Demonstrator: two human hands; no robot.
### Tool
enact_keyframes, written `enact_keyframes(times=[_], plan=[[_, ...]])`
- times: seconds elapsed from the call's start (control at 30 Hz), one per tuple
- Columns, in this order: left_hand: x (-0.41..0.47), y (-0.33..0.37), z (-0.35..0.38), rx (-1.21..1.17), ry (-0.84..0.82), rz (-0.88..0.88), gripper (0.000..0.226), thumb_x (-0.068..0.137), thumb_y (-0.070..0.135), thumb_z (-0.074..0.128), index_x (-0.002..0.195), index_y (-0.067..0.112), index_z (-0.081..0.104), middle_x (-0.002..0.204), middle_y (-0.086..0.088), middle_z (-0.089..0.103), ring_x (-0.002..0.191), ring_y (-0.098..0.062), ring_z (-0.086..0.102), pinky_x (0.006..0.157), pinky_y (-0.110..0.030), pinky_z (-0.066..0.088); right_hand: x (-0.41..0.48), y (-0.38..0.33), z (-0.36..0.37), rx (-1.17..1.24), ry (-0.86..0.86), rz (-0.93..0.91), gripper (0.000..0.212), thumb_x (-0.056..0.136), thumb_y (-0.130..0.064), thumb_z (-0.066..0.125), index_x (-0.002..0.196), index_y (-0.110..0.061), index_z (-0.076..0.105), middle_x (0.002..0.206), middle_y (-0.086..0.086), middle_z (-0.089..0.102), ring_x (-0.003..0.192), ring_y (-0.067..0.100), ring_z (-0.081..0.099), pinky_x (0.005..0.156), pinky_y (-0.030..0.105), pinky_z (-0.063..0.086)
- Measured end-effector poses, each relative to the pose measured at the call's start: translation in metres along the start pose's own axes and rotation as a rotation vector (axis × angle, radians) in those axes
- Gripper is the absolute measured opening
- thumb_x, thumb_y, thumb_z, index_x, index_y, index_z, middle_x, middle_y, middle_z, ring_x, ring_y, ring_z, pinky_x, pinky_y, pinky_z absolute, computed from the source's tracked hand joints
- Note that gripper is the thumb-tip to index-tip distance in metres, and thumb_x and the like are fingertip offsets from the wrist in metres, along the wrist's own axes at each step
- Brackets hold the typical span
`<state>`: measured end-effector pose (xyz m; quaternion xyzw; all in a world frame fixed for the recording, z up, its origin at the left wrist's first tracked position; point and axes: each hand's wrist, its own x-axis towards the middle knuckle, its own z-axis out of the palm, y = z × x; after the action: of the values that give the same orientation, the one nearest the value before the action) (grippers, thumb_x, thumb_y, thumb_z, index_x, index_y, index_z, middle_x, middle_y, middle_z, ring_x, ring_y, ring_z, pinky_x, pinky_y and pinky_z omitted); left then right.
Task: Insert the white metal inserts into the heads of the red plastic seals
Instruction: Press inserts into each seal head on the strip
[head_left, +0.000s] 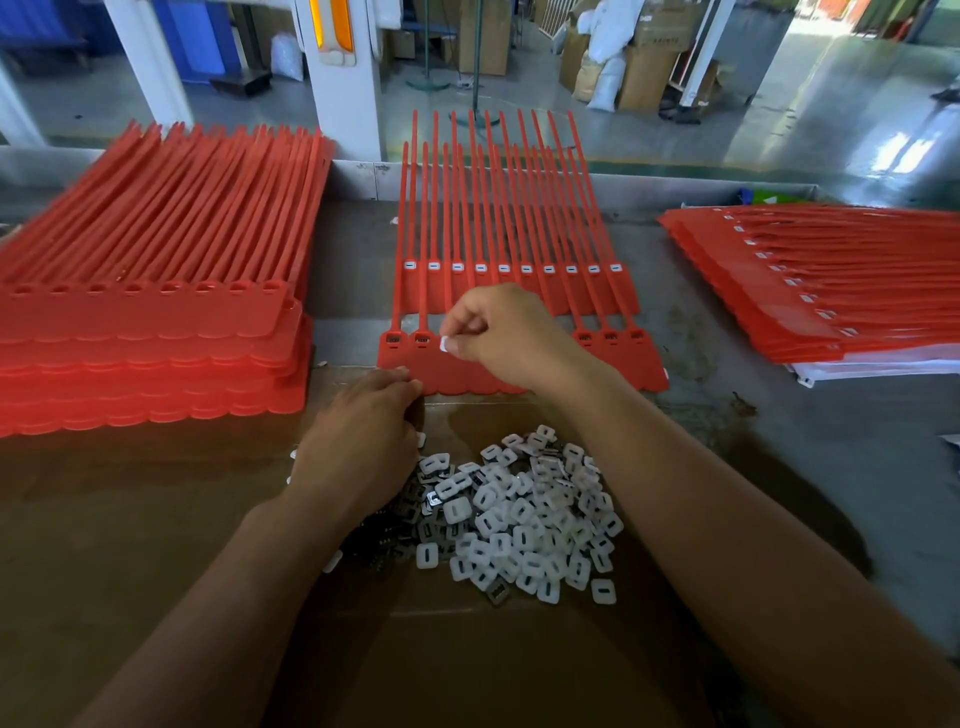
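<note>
The tabletop (753, 374) carries three lots of red seals. A tall stack (156, 322) lies at the left, a lower fanned stack (831, 291) at the right, and two joined strips lie in the middle, tails pointing away from the person. The far strip (509, 291) already has a white piece in every head that shows. The near strip (644, 371) overlaps it and lies closest to the hands, its near edge resting on a sheet of cardboard (156, 519). Its row of heads runs left to right, so the work goes sideways along that line. Two open heads (422, 339) show at the left end and three at the right end. The ones between are hidden under the right hand.

A loose pile of inserts (524, 514) lies on the cardboard between the forearms, near both hands.

The right hand (509, 332) hangs over the near strip, and its fingers (460, 319) and thumb pinch one white insert (445, 344). The insert sits just right of the second open head, about level with the row. The next socket is probably right beneath it or a little to the right, so the move looks like a short push down.

The left hand (358, 441) lies at the strip's near left corner with its fingers bent toward the edge. Whether they grip the strip or hold spare pieces is hidden.

There is open room along the row to the right. The far strip's tags crowd in just beyond the heads.
</note>
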<state>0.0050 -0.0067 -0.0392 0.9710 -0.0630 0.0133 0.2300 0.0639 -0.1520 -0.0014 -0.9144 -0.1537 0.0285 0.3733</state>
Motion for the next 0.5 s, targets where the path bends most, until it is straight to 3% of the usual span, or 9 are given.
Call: enact_keyframes(times=[0.13, 0.5], plan=[[0.0, 0.0, 0.0, -0.006, 0.011, 0.005, 0.047, 0.087, 0.009, 0.048, 0.133, 0.017, 0.047, 0.146, 0.005, 0.036, 0.133, -0.015, 0.031, 0.11, -0.036, 0.028, 0.023, -0.01, 0.009, 0.0, 0.022, 0.01, 0.011, 0.086, -0.01, 0.063, 0.095, -0.009, 0.069, 0.099, 0.003, 0.068, 0.09, 0.013, 0.059, 0.079, 0.024, 0.045], [0.0, -0.001, 0.001, 0.014, 0.024, 0.039, 0.046, 0.087, 0.01, 0.046, 0.133, 0.017, 0.048, 0.145, 0.003, 0.037, 0.133, -0.016, 0.031, 0.11, -0.035, 0.027, 0.055, -0.005, 0.043, 0.01, 0.015, 0.143, 0.019, 0.09, -0.011, 0.056, 0.101, -0.004, 0.07, 0.105, 0.01, 0.067, 0.1, 0.021, 0.06, 0.083, 0.028, 0.046]])
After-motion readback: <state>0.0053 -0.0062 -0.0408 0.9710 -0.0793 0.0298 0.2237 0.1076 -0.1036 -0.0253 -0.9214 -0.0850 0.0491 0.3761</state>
